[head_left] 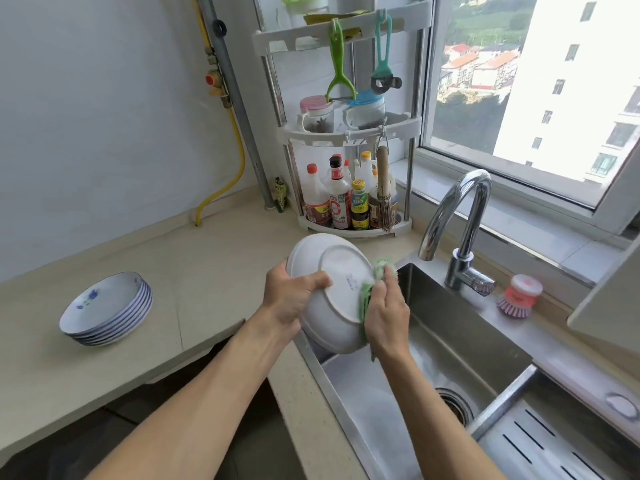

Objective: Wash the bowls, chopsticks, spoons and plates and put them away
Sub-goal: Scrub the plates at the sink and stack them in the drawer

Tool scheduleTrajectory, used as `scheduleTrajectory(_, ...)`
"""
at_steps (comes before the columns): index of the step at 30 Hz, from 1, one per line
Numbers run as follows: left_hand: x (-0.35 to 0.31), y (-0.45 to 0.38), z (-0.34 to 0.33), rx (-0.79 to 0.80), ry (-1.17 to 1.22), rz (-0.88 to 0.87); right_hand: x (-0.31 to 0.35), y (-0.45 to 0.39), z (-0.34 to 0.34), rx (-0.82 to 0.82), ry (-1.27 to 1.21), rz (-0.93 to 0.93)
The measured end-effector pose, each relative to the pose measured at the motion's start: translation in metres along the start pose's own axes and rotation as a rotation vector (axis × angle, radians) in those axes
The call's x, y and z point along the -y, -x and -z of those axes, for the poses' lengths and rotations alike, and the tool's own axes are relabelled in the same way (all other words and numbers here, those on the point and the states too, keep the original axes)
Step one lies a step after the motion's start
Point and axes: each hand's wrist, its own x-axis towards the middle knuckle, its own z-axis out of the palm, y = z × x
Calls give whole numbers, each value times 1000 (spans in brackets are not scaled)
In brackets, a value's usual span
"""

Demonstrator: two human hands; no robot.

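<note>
Sink (450, 327) edge: scrubbing a plate's (332, 292) underside.
Left hand (287, 299) grips its rim; right hand (384, 313) presses a cloth (367, 296). Next, probably rinsing.

Bright daylight from the window (519, 81), overexposed building outside, wide-angle bending at edges, slightly soft detail

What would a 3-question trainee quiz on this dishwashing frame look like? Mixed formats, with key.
1. True or false: the white plate is held with its underside facing the camera.
2. What does the right hand press on the plate? A) green cloth B) pink dish brush C) nothing
3. Fill in: the stack of blue-rimmed plates sits on the ____.

Key: 1 true; 2 A; 3 countertop, left of the left hand.
</note>
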Motion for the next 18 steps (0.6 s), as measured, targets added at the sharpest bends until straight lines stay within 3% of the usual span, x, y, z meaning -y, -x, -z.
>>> scheduleTrajectory(2, 1, 3, 10, 85, -62, 19, 13, -16, -1, 19, 65, -41)
scheduleTrajectory(5, 5, 13, 20, 206, -94, 37, 43, -31, -7, 170, 142, 211)
scheduleTrajectory(7, 5, 16, 25, 205, -100, 16, 53, -37, -15, 258, 200, 298)
scheduleTrajectory(13, -7, 14, 64, -16, 24, -45, 21, -11, -34, 195, 146, -80)
scheduleTrajectory(18, 13, 20, 90, -249, 118, -77, 35, 38, -82, 101, 124, -203)
